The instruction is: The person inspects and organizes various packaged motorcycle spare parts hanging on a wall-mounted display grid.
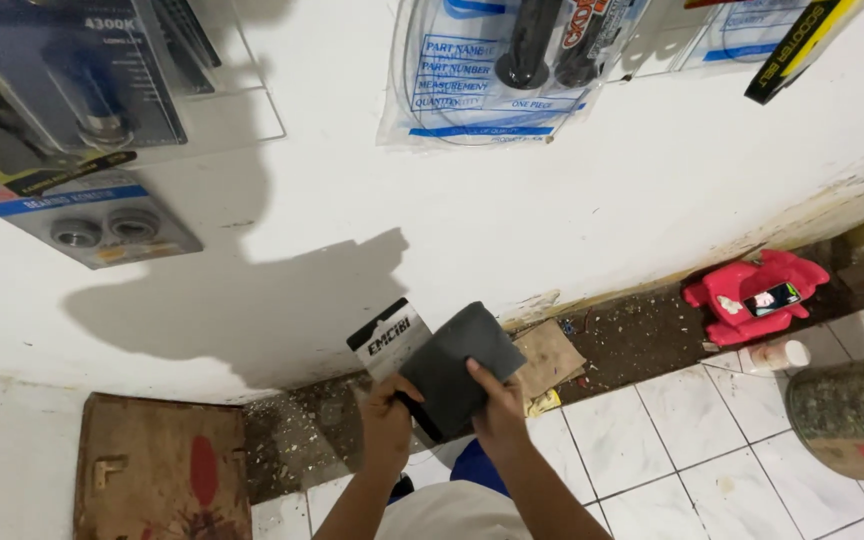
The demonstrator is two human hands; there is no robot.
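Both hands hold a packaged item in front of the white wall (512, 230), above the tiled floor (692, 440). The left hand (387, 425) grips the lower edge, fingers closed around the package. The right hand (500, 410) lies against the dark grey pad (457, 365), fingers curled on its face. A white and black header card (389, 338) projects behind the pad at upper left. Packaged parts (102, 225) hang on the wall. A red plastic object (752, 290) lies at the wall base, well apart, near a small white bottle (780, 355).
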